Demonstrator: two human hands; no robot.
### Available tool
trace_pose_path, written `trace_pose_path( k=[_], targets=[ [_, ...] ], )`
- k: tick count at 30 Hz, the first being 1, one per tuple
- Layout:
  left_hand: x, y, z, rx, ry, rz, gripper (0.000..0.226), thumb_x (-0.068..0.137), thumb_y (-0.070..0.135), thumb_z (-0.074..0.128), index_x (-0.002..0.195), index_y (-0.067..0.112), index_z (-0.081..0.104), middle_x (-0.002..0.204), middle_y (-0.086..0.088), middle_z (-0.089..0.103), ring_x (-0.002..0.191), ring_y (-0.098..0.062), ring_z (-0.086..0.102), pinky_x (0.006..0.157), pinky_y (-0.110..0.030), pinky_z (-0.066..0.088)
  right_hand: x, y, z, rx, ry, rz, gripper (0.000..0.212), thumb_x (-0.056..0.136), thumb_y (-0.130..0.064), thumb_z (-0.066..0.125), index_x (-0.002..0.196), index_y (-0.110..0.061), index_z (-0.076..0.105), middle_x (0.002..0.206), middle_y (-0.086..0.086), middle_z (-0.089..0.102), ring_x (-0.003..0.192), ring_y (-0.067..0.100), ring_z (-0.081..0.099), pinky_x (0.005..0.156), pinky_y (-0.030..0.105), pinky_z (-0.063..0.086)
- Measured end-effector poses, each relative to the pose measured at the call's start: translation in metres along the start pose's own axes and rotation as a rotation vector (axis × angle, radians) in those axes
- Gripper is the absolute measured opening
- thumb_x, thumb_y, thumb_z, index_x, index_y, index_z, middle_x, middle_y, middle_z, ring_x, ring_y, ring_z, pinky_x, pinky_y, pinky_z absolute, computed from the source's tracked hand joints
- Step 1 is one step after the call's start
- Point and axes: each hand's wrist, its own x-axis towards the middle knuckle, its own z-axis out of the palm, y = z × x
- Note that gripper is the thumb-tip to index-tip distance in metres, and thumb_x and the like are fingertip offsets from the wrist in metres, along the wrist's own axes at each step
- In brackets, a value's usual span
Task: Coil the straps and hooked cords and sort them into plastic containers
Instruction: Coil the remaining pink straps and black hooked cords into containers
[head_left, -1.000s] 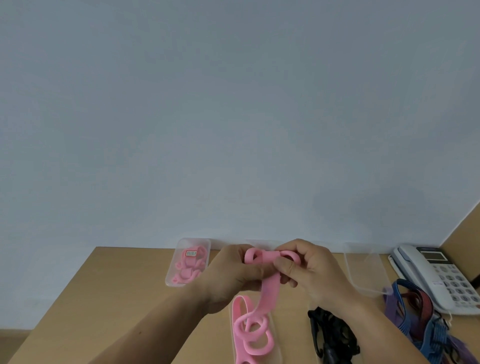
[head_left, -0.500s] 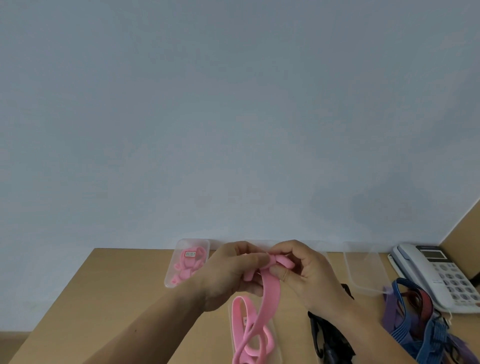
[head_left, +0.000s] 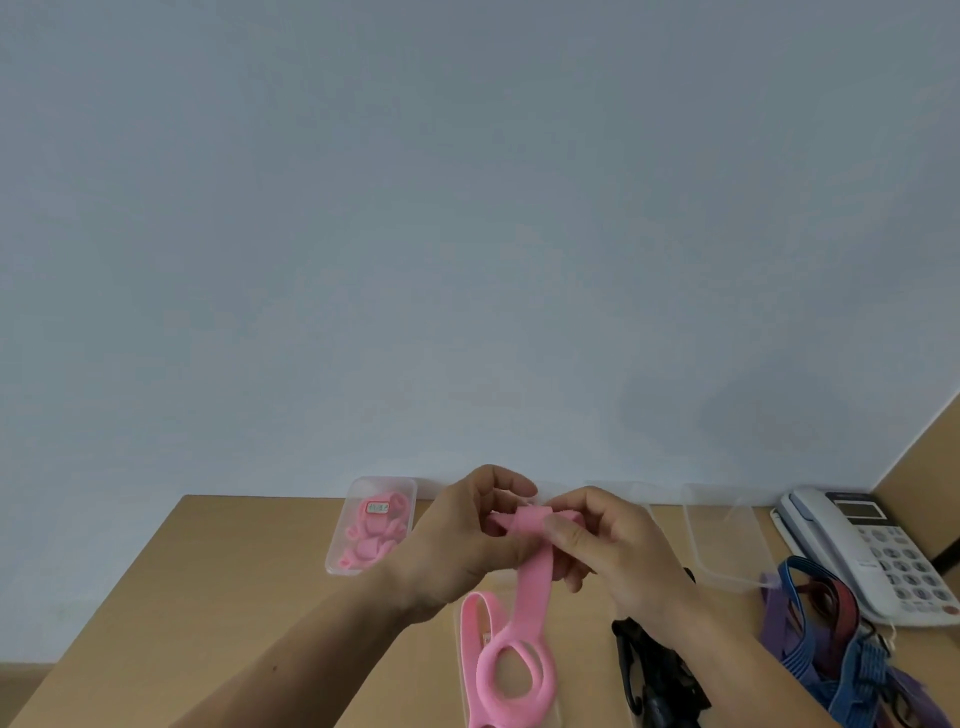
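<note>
Coiling is partway: the left hand (head_left: 467, 535) and right hand (head_left: 613, 551) both pinch the started roll of a flat pink elastic strap (head_left: 535, 577) above the tan surface (head_left: 218, 597), its tail looping down near. A clear plastic container (head_left: 385, 484) far left already holds pink coils. Black hooked cords (head_left: 654, 670) and a blue, purple and red tangle (head_left: 831, 649) near right lie unsorted.

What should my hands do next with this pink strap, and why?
Probably roll one more turn. The left hand and right hand pinch only a small started coil of the strap; most of it hangs loose.
</note>
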Motion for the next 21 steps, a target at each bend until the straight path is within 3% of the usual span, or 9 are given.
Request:
trace_pose_path(
  k=[3, 7, 13, 18, 21],
  targets=[
    [0.000, 0.000, -0.002, -0.026, -0.020, -0.064, 0.055, 0.073, 0.012, 0.085, 0.120, 0.012, 0.056, 0.110, -0.018, 0.066, 0.096, -0.032, 0.072, 0.088, -0.046, 0.058, -0.001, -0.001, 0.000, -0.014, 0.008, -0.049, 0.006, 0.081, -0.023, 0.073, 0.087, -0.026, 0.073, 0.068, 0.006, 0.068, 0.058, 0.019, 0.062, 0.055, 0.026, 0.051],
    [-0.003, 0.005, -0.002, 0.001, -0.147, -0.086, 0.029, 0.086, 0.017, 0.076, 0.111, 0.004, 0.070, 0.107, -0.019, 0.073, 0.104, -0.036, 0.069, 0.091, -0.050, 0.056, -0.003, -0.001, -0.002, -0.040, -0.007, -0.106, 0.015, 0.081, -0.016, 0.073, 0.094, -0.023, 0.072, 0.074, 0.006, 0.069, 0.065, 0.018, 0.064, 0.060, 0.025, 0.052],
    [-0.003, 0.010, -0.002, -0.077, -0.105, -0.180, 0.034, 0.077, 0.007, 0.077, 0.101, -0.012, 0.064, 0.091, -0.017, 0.071, 0.087, -0.030, 0.069, 0.089, -0.050, 0.056, -0.003, -0.001, 0.002, -0.199, 0.036, -0.236, 0.028, 0.085, -0.005, 0.072, 0.094, -0.031, 0.069, 0.084, -0.006, 0.069, 0.076, 0.009, 0.064, 0.070, 0.019, 0.051],
    [-0.004, 0.014, -0.002, -0.204, -0.182, -0.176, 0.015, 0.086, 0.022, 0.073, 0.094, 0.010, 0.076, 0.101, -0.018, 0.072, 0.100, -0.034, 0.069, 0.092, -0.046, 0.056, -0.004, 0.000, 0.002, -0.360, 0.070, -0.296, 0.029, 0.083, -0.005, 0.075, 0.098, -0.029, 0.067, 0.088, -0.011, 0.069, 0.080, 0.011, 0.064, 0.072, 0.017, 0.049],
    [-0.003, 0.011, -0.002, -0.266, -0.090, -0.200, 0.024, 0.081, 0.017, 0.078, 0.098, 0.002, 0.069, 0.104, -0.026, 0.070, 0.098, -0.039, 0.069, 0.085, -0.045, 0.058, -0.005, 0.000, 0.001, -0.351, 0.045, -0.262, 0.029, 0.081, -0.003, 0.076, 0.096, -0.027, 0.068, 0.087, -0.008, 0.067, 0.079, 0.013, 0.063, 0.073, 0.024, 0.052]
  ],
)
